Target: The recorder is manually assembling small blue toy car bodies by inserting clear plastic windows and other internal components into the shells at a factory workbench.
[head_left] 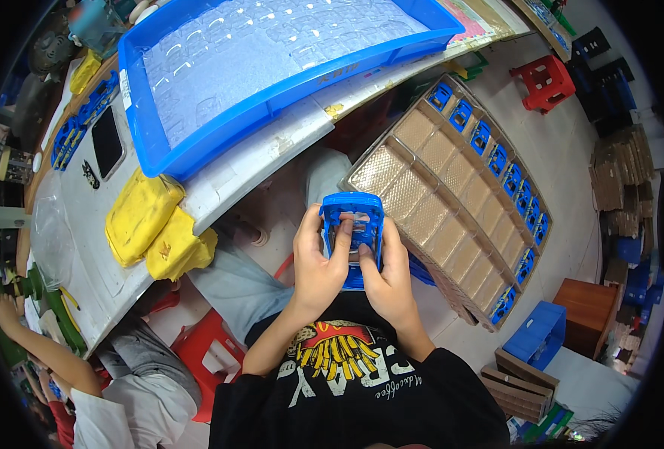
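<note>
A blue plastic shell (353, 200) with an open middle, shaped like a toy car body, is held upright in front of my chest. Wrapped round its left side is my left hand (317, 266), its thumb laid over the opening. My right hand (390, 280) grips the other side, with the thumb near the lower part of the opening. What lies under my thumbs is partly hidden. More blue plastic shows just below the shell, partly covered by my hands. Close by on the right, a clear compartment tray (429, 176) carries similar blue parts (497, 159) along its far-right row.
A large blue bin (220, 146) with a clear, moulded sheet inside stands on the white table (261, 168). Yellow bundles (145, 213) and a phone (108, 144) lie left of it. A red stool (211, 359) and another person's arm (51, 355) are at lower left.
</note>
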### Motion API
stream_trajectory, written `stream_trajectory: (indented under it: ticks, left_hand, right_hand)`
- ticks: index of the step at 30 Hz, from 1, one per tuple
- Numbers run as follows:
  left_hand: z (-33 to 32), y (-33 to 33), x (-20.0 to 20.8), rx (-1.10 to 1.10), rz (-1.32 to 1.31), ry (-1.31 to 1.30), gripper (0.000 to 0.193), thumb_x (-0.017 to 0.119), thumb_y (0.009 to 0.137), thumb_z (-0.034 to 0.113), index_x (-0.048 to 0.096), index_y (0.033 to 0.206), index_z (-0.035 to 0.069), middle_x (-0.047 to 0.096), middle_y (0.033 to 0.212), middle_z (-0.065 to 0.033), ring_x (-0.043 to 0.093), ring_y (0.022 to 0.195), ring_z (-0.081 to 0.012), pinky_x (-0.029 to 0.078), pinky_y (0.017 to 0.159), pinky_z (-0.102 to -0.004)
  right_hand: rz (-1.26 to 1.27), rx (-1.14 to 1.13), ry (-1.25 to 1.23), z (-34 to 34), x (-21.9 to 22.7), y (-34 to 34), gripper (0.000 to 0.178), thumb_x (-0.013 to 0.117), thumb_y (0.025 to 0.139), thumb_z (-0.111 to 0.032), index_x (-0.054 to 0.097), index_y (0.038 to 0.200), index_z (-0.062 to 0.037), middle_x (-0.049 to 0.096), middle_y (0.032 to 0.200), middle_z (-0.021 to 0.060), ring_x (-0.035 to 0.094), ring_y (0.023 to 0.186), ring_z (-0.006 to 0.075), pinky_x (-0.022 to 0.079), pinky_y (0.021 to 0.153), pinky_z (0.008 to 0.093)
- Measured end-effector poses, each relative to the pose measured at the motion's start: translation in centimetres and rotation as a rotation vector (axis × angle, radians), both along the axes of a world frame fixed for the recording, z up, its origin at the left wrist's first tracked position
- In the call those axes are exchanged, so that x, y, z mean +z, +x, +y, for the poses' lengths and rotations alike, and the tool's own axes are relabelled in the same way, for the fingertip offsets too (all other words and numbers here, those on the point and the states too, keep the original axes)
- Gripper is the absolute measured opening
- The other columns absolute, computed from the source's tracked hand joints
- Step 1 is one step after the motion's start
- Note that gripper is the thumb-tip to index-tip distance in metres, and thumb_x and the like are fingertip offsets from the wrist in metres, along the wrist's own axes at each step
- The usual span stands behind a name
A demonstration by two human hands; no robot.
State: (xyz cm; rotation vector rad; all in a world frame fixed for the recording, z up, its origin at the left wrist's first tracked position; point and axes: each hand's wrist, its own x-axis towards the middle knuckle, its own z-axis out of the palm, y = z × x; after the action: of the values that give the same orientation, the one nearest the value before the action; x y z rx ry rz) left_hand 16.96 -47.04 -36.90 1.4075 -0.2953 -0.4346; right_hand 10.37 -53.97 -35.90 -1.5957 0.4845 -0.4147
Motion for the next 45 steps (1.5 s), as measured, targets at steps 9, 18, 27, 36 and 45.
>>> stream_trajectory:
  ticks: [9, 18, 27, 36, 45]
  left_hand:
    - [0.3, 0.6, -0.3, -0.004, -0.111, 0.142, 0.01, 0.053, 0.078, 0.005, 0.049, 0.087, 0.001, 0.049, 0.08, -0.0074, 0.048, 0.075, -0.0152, 0.038, 0.066, -0.0262]
    - [1.6, 0.4, -0.8, 0.418, -1.378, 0.6, 0.027, 0.061, 0.071, 0.023, 0.061, 0.097, 0.029, 0.042, 0.113, -0.0077, 0.037, 0.099, -0.0221, 0.03, 0.082, -0.0297]
    - [3.2, 0.7, -0.7, 0.097, -1.205, 0.394, 0.006, 0.054, 0.078, 0.019, 0.058, 0.075, 0.016, 0.052, 0.113, -0.0049, 0.037, 0.114, -0.0263, 0.016, 0.099, -0.0381]
    - [9.7, -2.2, 3.5, -0.966, 0.384, -1.143, 0.008, 0.041, 0.079, 0.015, 0.044, 0.076, 0.008, 0.044, 0.053, 0.0005, 0.041, 0.04, -0.016, 0.033, 0.05, -0.0313]
    - [10.8, -6.1, 6.1, -1.038, 0.427, -1.168, 0.012, 0.035, 0.082, 0.015, 0.042, 0.077, 0.006, 0.038, 0.049, 0.0001, 0.035, 0.036, -0.0152, 0.027, 0.044, -0.0307]
  right_hand:
    - [0.065, 0.03, 0.008, -0.4, -0.6, 0.1, 0.02, 0.04, 0.075, 0.008, 0.039, 0.094, 0.0022, 0.051, 0.083, 0.0127, 0.053, 0.077, 0.0143, 0.043, 0.068, 0.0266]
    - [0.069, 0.024, -0.107, -0.6, -1.4, -0.1, 0.017, 0.04, 0.075, 0.007, 0.039, 0.091, 0.0014, 0.052, 0.076, 0.013, 0.056, 0.071, 0.0154, 0.042, 0.061, 0.0265]
    - [0.082, 0.008, -0.011, 0.3, -1.3, 0.0, 0.014, 0.04, 0.078, 0.004, 0.039, 0.091, 0.0012, 0.054, 0.073, 0.0113, 0.056, 0.069, 0.0149, 0.043, 0.06, 0.0265]
    - [-0.019, 0.205, 0.367, 1.7, -1.2, 2.8, 0.034, 0.044, 0.083, 0.0, 0.033, 0.115, 0.0008, 0.051, 0.094, 0.0103, 0.055, 0.075, 0.0113, 0.046, 0.07, 0.025]
    - [0.307, 1.181, 1.109, 21.5, 2.8, 14.7, 0.022, 0.05, 0.072, -0.009, 0.047, 0.087, 0.0074, 0.053, 0.075, 0.0163, 0.056, 0.069, 0.0266, 0.05, 0.062, 0.0377]
